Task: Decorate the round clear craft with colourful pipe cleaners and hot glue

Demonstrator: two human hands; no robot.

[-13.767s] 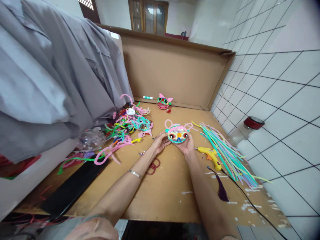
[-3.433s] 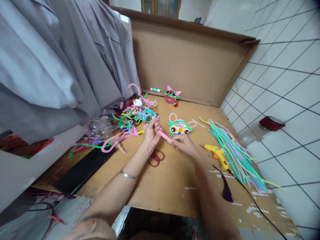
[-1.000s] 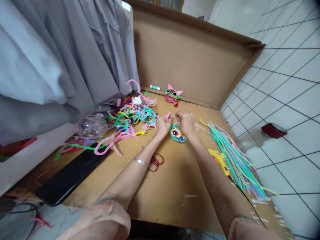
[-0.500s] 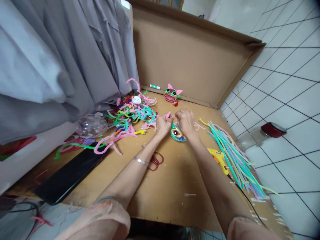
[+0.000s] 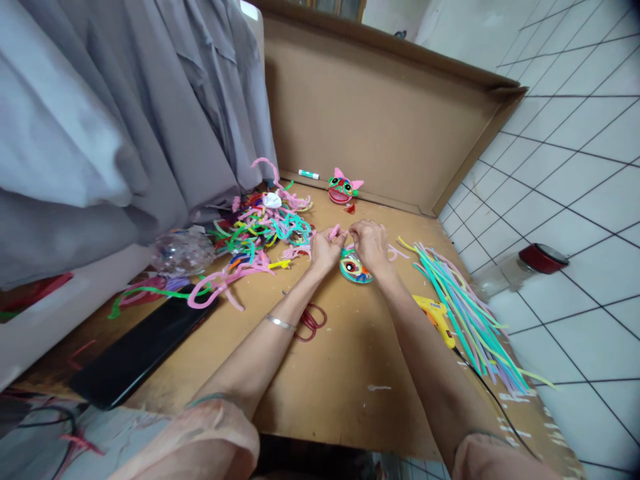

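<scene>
Over the middle of the table my left hand (image 5: 325,253) is closed, pinching a piece of pink pipe cleaner (image 5: 335,232). Fingertips of my right hand (image 5: 371,244) are pinched close to the left ones; whatever they grip is too small and hidden to make out. Just below both hands lies a round teal craft face (image 5: 354,272) with a large eye, partly covered by the right hand. A second craft face (image 5: 341,189), with pink ears and a red mouth, leans at the back. Red-handled scissors (image 5: 313,325) rest near my left forearm.
Tangled pipe cleaners (image 5: 273,227) heap on the left, near a clear plastic bag (image 5: 184,252) and a black slab-like device (image 5: 143,350). To the right are straight pipe cleaners (image 5: 463,310), a yellow glue gun (image 5: 434,313) with a cord, and a red-lidded jar (image 5: 543,259). Cardboard (image 5: 370,113) stands behind.
Hardly anything differs. The view has shifted slightly, and both hands keep the same pinch above the teal craft face.
</scene>
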